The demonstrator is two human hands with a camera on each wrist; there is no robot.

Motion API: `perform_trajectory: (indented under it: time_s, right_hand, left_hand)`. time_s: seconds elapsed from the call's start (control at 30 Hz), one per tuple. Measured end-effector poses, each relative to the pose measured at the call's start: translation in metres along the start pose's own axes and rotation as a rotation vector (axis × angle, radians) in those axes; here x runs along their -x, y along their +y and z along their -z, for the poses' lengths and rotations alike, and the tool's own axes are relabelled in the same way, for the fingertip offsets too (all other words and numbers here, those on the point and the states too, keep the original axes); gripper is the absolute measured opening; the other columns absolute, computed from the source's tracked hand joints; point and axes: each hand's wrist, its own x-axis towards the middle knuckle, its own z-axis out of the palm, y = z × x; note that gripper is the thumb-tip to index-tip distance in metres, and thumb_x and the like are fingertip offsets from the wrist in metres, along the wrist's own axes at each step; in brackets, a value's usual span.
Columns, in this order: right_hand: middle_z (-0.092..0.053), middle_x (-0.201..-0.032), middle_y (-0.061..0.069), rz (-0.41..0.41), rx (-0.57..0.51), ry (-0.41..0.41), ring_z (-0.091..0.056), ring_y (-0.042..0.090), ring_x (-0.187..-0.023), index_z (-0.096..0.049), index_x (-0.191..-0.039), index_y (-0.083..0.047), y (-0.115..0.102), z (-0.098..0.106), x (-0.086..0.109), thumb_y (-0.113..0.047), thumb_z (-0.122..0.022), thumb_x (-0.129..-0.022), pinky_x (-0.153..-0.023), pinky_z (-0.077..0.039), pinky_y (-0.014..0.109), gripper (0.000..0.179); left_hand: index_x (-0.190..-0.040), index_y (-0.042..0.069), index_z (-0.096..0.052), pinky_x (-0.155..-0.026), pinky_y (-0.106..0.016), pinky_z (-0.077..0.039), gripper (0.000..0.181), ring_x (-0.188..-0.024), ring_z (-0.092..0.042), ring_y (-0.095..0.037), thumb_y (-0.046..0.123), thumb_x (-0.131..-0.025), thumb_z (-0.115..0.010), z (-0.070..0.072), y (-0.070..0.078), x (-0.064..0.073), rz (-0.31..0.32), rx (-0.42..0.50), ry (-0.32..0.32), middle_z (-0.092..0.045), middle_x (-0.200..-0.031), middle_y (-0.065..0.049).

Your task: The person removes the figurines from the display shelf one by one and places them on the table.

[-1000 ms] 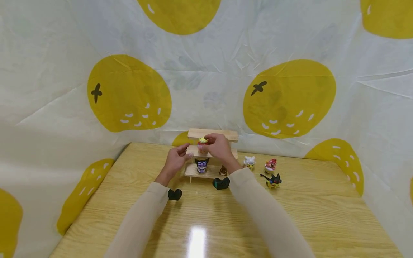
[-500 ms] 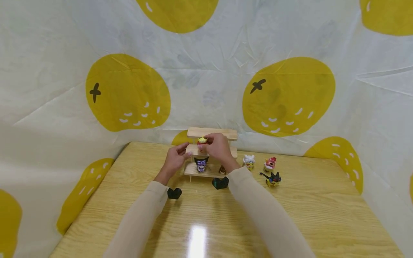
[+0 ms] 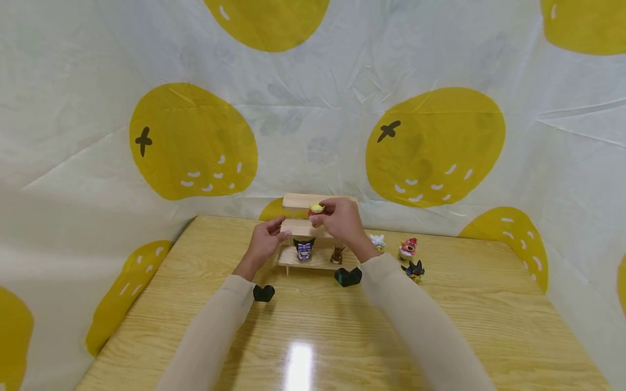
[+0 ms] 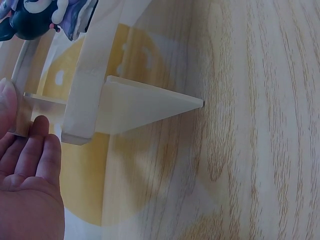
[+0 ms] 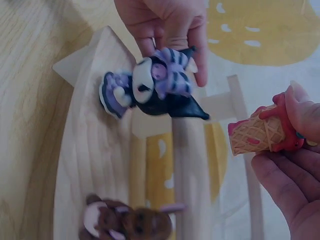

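My right hand (image 3: 342, 220) pinches a small figurine (image 3: 317, 210) with a yellow top and red body; the right wrist view shows its waffle-cone base (image 5: 252, 132) held clear of the shelves. A three-tier wooden display stand (image 3: 293, 227) is at the table's back. Thumb and fingers of my left hand (image 3: 264, 241) grip the left end of its middle shelf, the thumb in front and the other fingers beneath. On the lowest shelf stand a black-and-purple figurine (image 3: 304, 250), left of centre, and a brown figurine (image 3: 337, 255) on the right.
Right of the stand, on the wooden table (image 3: 313, 320), are a white-topped figurine (image 3: 377, 241) partly behind my right wrist, a red-and-white figurine (image 3: 408, 248) and a black-and-yellow figurine (image 3: 414, 270). A fruit-print cloth (image 3: 313, 108) hangs close behind.
My right hand has shifted slightly right and up with the cone-based figurine, away from its spot at the middle shelf. The brown figurine shows more fully. My left hand keeps its grip on the shelf.
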Motion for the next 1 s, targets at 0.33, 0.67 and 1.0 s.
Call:
perform_trajectory:
  time_s: [0.33,0.67,1.0]
  right_hand:
    - [-0.077,-0.121,0.020,-0.002,0.009,-0.018,-0.075,0.032,-0.113,-0.069,-0.133,0.000,-0.003,0.031,0.012,-0.018,-0.080,-0.093,-0.094,-0.063,0.048,0.046]
    - [-0.076,-0.123,0.021,-0.031,0.033,-0.015,-0.073,0.034,-0.114,-0.067,-0.137,0.002,0.002,0.052,0.020,-0.019,-0.079,-0.094,-0.092,-0.063,0.047,0.049]
    - [-0.075,-0.125,0.022,-0.072,0.051,-0.026,-0.072,0.035,-0.116,-0.064,-0.140,0.003,0.013,0.070,0.029,-0.019,-0.078,-0.095,-0.096,-0.062,0.050,0.052]
  left_hand:
    - [-0.154,-0.004,-0.046,-0.115,-0.044,-0.049,0.056,-0.146,-0.051,-0.036,0.003,-0.102,-0.065,0.001,0.000,0.001,0.009,0.009,-0.014,-0.049,-0.159,-0.020]
    - [-0.156,-0.002,-0.045,-0.115,-0.044,-0.049,0.056,-0.148,-0.048,-0.035,0.005,-0.103,-0.063,0.002,0.002,0.002,0.020,0.007,-0.032,-0.046,-0.162,-0.018]
    - [-0.155,-0.004,-0.045,-0.114,-0.044,-0.049,0.057,-0.147,-0.049,-0.037,0.004,-0.102,-0.065,0.002,0.001,0.000,0.010,0.027,-0.033,-0.047,-0.160,-0.021]
